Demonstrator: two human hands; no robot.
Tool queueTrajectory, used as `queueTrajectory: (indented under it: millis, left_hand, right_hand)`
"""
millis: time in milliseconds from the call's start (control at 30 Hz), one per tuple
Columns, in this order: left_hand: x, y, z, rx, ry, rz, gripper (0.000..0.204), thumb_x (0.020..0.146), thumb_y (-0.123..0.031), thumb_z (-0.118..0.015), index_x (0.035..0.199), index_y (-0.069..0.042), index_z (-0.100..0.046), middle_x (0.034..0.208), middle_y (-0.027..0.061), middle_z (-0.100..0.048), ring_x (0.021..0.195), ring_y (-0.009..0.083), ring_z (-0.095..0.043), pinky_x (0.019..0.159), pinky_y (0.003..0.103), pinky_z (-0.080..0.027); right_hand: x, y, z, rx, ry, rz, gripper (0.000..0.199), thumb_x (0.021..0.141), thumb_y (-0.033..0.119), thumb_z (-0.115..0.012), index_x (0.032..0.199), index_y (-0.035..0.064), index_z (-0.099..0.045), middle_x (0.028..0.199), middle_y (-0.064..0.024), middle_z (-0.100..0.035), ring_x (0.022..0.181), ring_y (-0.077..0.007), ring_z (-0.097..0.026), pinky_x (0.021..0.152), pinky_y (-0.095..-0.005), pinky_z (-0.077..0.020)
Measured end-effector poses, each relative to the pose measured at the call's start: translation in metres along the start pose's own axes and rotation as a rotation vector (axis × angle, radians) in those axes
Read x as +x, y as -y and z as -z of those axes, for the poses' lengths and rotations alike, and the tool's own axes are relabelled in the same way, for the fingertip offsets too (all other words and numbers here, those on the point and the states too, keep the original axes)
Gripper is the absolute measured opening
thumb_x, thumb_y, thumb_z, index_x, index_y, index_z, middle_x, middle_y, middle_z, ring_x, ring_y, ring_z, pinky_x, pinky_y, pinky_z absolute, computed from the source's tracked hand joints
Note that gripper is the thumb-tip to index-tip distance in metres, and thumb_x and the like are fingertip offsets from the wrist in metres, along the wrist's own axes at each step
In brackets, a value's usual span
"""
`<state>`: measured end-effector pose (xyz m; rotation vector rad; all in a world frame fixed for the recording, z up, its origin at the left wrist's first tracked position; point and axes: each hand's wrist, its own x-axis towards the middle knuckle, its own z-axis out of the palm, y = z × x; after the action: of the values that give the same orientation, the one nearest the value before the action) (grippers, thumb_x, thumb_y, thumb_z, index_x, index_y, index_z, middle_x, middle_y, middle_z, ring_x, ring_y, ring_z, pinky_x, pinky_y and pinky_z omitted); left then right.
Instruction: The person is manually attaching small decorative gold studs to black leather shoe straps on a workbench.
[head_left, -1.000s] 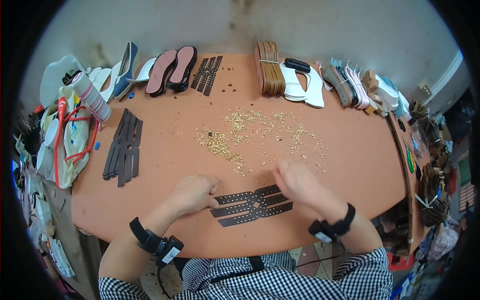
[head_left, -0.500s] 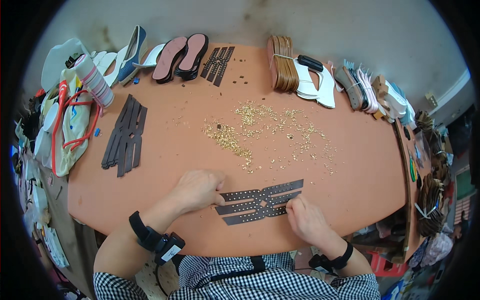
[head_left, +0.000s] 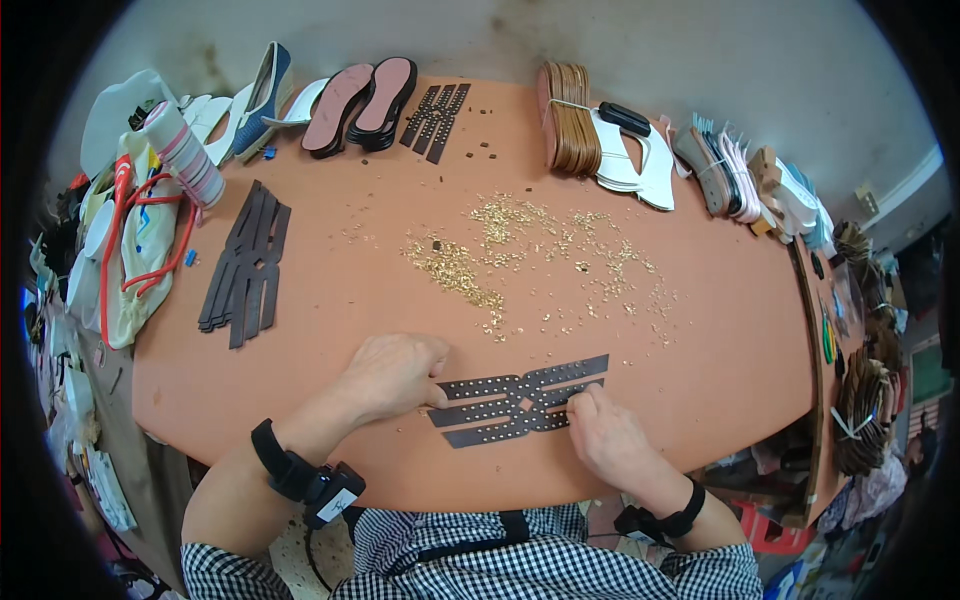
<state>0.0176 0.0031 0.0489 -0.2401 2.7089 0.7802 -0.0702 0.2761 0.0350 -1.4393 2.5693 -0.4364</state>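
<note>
A dark, X-shaped shoe upper [head_left: 524,390] with slit straps and rows of small metal studs lies flat before me, a small diamond hole at its middle. My left hand [head_left: 392,375] is curled at its left end, thumb and finger closed on the strap ends. My right hand [head_left: 607,432] is pinched at the lower right straps; its fingertips touch the piece, and anything tiny between them is hidden. Loose gold studs [head_left: 458,275] are scattered beyond the upper. To the left lies a stack of plain dark uppers [head_left: 247,265].
Along the back stand pink-topped soles [head_left: 340,108], another studded upper [head_left: 436,120], a tied bundle of brown soles [head_left: 568,120], white insoles [head_left: 650,170] and further bundles [head_left: 735,175]. A blue shoe [head_left: 264,100], a striped roll [head_left: 185,155] and a red-handled bag [head_left: 145,250] crowd the left edge.
My right hand has shifted slightly left along the straps, still pinched. My left hand stays at the left end of the upper. The view has tilted a little.
</note>
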Motion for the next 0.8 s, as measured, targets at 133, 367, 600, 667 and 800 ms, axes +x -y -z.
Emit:
queueTrajectory:
  millis: [133, 367, 600, 667, 800]
  left_hand:
    - [-0.0007, -0.0079, 0.0080, 0.024, 0.064, 0.041, 0.030, 0.064, -0.023, -0.076, 0.078, -0.005, -0.055, 0.079, 0.0089, -0.064, 0.080, 0.0302, -0.063, 0.069, 0.041, -0.047]
    - [-0.0019, -0.0067, 0.0054, 0.025, 0.039, 0.039, 0.030, 0.063, -0.023, -0.076, 0.077, -0.006, -0.055, 0.077, 0.0091, -0.064, 0.078, 0.0302, -0.063, 0.067, 0.041, -0.047]
    - [-0.0016, -0.0024, 0.0025, 0.013, 0.015, 0.025, 0.034, 0.062, -0.025, -0.077, 0.073, -0.006, -0.052, 0.072, 0.0092, -0.061, 0.073, 0.0300, -0.061, 0.063, 0.041, -0.045]
    - [-0.0018, -0.0023, 0.0020, 0.016, 0.013, 0.022, 0.034, 0.062, -0.025, -0.077, 0.073, -0.006, -0.052, 0.072, 0.0093, -0.061, 0.073, 0.0301, -0.061, 0.063, 0.041, -0.045]
    - [-0.0026, -0.0065, 0.0070, 0.008, 0.039, 0.034, 0.030, 0.063, -0.023, -0.075, 0.076, -0.005, -0.055, 0.078, 0.0100, -0.064, 0.078, 0.0306, -0.063, 0.068, 0.041, -0.047]
  right_hand:
    - [0.0018, -0.0050, -0.0006, 0.067, 0.026, -0.038, 0.009, 0.082, 0.004, -0.053, 0.087, 0.0006, -0.046, 0.083, -0.0177, -0.051, 0.066, -0.0363, -0.057, 0.056, -0.0430, -0.0485]
    - [0.0008, -0.0042, 0.0035, 0.095, 0.022, -0.023, 0.010, 0.082, 0.003, -0.054, 0.089, 0.0004, -0.048, 0.083, -0.0185, -0.051, 0.068, -0.0385, -0.057, 0.057, -0.0439, -0.0484]
    - [0.0017, -0.0035, 0.0002, 0.027, 0.001, 0.027, 0.010, 0.082, 0.005, -0.053, 0.085, 0.0008, -0.045, 0.081, -0.0181, -0.050, 0.062, -0.0349, -0.058, 0.053, -0.0431, -0.0497]
    - [0.0011, -0.0050, -0.0025, 0.009, -0.011, 0.013, 0.010, 0.082, 0.005, -0.053, 0.085, 0.0012, -0.044, 0.081, -0.0182, -0.050, 0.062, -0.0353, -0.059, 0.053, -0.0432, -0.0498]
    - [0.0016, -0.0053, 0.0008, 0.077, 0.050, -0.044, 0.012, 0.081, 0.004, -0.055, 0.090, 0.0012, -0.047, 0.086, -0.0174, -0.052, 0.071, -0.0382, -0.057, 0.062, -0.0446, -0.0481]
